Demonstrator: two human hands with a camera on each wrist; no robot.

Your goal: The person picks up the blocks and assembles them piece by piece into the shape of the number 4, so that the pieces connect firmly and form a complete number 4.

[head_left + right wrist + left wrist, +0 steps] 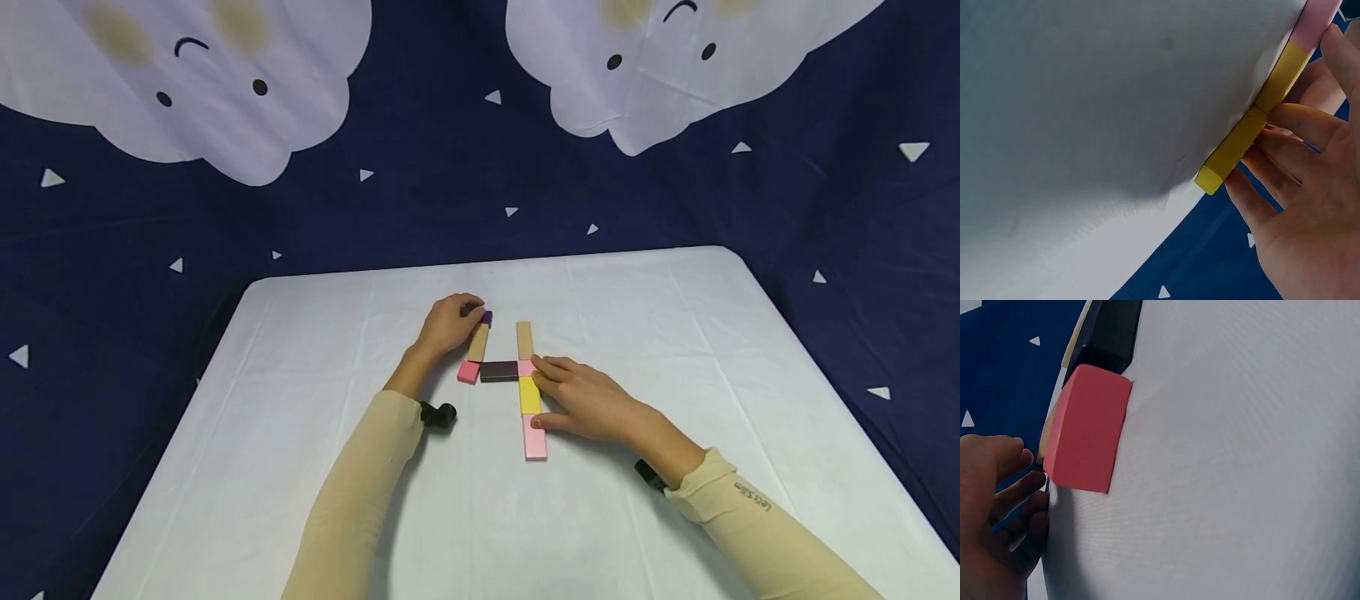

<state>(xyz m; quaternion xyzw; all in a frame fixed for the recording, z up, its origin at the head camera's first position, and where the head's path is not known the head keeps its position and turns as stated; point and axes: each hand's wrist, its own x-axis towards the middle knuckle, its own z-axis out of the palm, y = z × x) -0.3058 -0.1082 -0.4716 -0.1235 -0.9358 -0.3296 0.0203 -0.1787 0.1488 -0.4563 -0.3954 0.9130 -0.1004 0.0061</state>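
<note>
At the far end of a short row of blocks my left hand [450,323] pinches a purple block [487,317] between thumb and finger. This block touches a tan wooden block [477,342], which meets a red block [468,372]. A black block [498,372] links that row to a second one. There lie a tan block [524,340], a small pink block [524,367], a yellow block [529,396] and a longer pink block [535,442]. My right hand [588,402] touches this second row with extended fingers. Another yellow block [1232,145], seen in the right wrist view, is mostly hidden by that hand in the head view.
The blocks lie flat on a table [315,467] with a white cover. A dark blue cloth [435,217] with clouds and white triangles hangs behind and beside it. Black wrist cameras [439,416] are worn at both sleeves.
</note>
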